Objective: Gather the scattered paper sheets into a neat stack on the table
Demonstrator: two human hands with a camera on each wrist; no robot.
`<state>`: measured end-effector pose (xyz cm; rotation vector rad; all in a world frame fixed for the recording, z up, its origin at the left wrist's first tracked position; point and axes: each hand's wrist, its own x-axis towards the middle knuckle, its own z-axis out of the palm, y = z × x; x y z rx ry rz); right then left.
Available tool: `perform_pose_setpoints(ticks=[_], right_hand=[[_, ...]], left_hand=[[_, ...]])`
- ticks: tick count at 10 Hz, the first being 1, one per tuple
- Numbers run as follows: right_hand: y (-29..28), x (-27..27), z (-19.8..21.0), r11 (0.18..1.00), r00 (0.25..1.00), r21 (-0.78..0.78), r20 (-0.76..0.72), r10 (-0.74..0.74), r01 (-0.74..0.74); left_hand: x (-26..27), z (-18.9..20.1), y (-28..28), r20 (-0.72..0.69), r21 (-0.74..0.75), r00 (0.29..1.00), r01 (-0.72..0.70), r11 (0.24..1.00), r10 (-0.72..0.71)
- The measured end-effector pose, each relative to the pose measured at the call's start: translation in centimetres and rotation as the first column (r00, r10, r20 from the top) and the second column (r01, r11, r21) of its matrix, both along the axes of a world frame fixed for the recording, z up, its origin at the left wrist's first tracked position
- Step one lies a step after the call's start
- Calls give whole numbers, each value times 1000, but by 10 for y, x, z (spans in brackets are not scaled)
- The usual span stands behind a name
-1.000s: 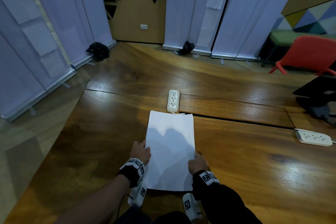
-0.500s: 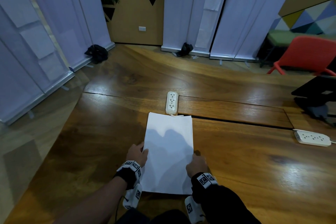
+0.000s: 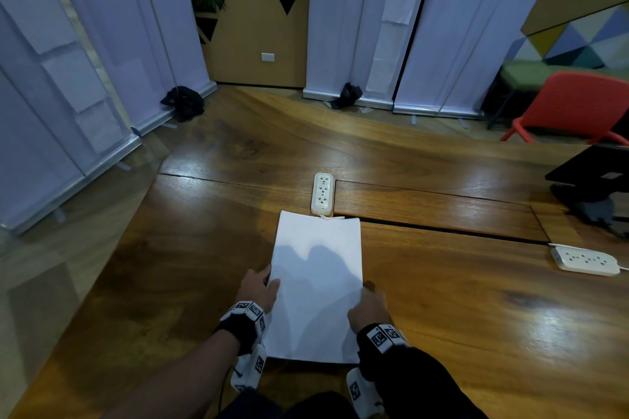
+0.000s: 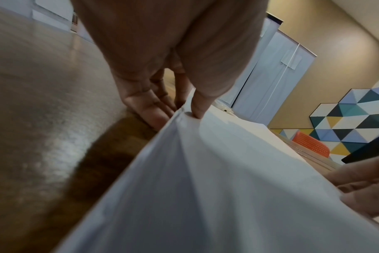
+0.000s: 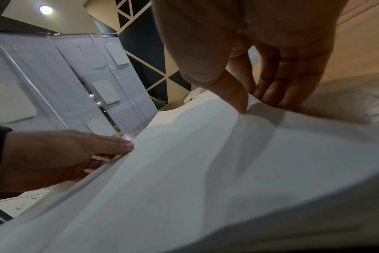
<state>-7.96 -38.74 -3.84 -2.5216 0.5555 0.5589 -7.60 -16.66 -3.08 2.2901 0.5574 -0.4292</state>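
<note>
A stack of white paper sheets lies lengthwise on the wooden table right in front of me. My left hand holds its left edge; in the left wrist view the thumb sits on top of the paper and the fingers lie beneath the raised edge on the wood. My right hand holds the right edge the same way, with the thumb on the paper and the fingers under it.
A white power strip lies just beyond the stack's far end, its cord touching the paper. A second power strip is at the right. A black device on a stand and a red chair sit far right.
Almost nothing differs: both hands keep their hold on the stack's side edges, and the stack stays in place.
</note>
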Motion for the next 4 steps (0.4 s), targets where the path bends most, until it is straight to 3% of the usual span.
perform_pose_setpoints(ticks=[2, 4], right_hand=[[-9, -3, 2, 984, 995, 154, -13, -94, 95], [-26, -11, -6, 951, 973, 223, 40, -228, 214]], left_hand=[[-1, 6, 1, -82, -31, 997, -19, 999, 17], [-15, -5, 20, -40, -76, 992, -122, 990, 119]])
